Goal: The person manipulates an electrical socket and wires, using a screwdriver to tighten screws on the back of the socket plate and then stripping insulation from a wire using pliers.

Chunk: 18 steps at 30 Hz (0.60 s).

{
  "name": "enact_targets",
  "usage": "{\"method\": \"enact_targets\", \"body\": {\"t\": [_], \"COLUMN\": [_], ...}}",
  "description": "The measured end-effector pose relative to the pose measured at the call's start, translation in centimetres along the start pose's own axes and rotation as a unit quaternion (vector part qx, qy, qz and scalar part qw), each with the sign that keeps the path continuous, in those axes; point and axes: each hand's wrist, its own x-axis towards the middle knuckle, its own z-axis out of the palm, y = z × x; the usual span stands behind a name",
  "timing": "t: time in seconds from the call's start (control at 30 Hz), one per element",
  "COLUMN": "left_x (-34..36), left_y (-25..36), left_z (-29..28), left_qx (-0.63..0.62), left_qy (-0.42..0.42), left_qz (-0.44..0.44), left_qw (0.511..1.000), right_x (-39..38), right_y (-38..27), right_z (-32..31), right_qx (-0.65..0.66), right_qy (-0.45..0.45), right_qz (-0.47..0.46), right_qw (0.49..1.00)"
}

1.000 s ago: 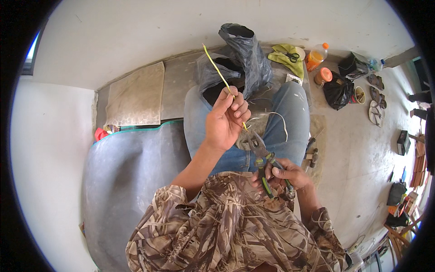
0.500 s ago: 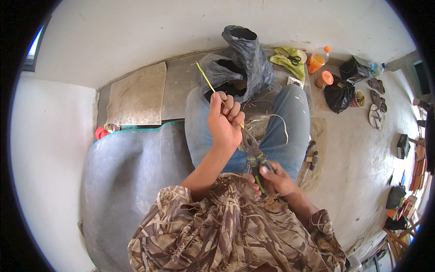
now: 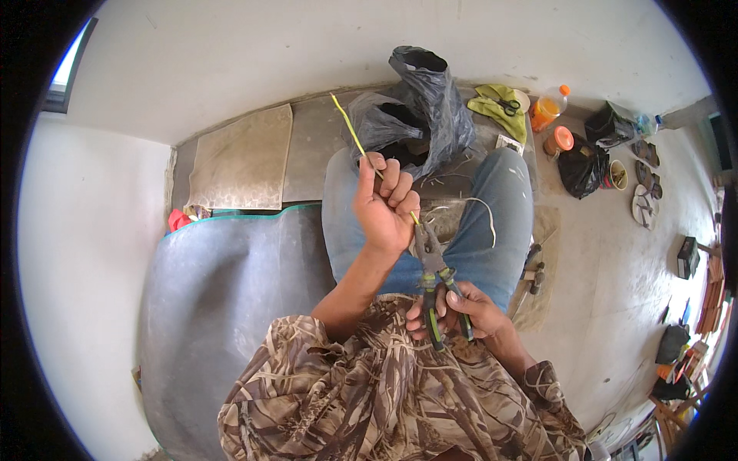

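My left hand (image 3: 388, 206) is closed around a thin yellow wire (image 3: 350, 127). One length of the wire rises past my fingertips to the upper left, and a short end comes out below my hand. Dark pliers (image 3: 431, 260) with black and green handles meet that lower end at their jaws; whether they bite on it I cannot tell. My right hand (image 3: 475, 310) grips the pliers' handles, which stand spread apart. Over my lap, a pale loose strand (image 3: 490, 219) curves across my jeans (image 3: 492, 196).
Black plastic bags (image 3: 440, 115) stand beyond my hands. A green cloth (image 3: 498, 107) with scissors (image 3: 509, 106), an orange drink bottle (image 3: 547, 109) and a lidded jar (image 3: 559, 140) are at the far right. A hammer (image 3: 536, 276) lies right of my leg; a grey sheet (image 3: 231, 284) spreads on the left.
The pliers' handles have spread wider apart, and the pliers stand more squarely below my left hand. My left hand keeps its hold on the wire. The whole view has shifted slightly.
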Motion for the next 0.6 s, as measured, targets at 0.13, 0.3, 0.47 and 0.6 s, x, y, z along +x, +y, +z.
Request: {"method": "enact_targets", "body": {"t": [0.13,0.3,0.47,0.6], "left_x": [0.1,0.2,0.4,1.2], "left_y": [0.3,0.5,1.0,2.0], "left_z": [-0.1,-0.4,-1.4,-1.1], "left_qx": [-0.066,-0.092,-0.101,-0.039], "left_qy": [-0.009,-0.007,-0.007,0.031], "left_qz": [-0.004,-0.038,-0.073,-0.091], "left_qw": [0.998,0.995,0.992,0.995], "right_x": [-0.1,0.0,-0.1,-0.1], "right_y": [0.5,0.9,0.6,1.1], "right_z": [-0.4,-0.1,1.0,1.0], "right_qx": [0.052,0.052,0.004,-0.050], "right_qy": [-0.044,-0.026,0.018,0.050], "right_qz": [0.001,-0.018,0.001,-0.005], "right_qw": [0.998,0.998,1.000,0.998]}}
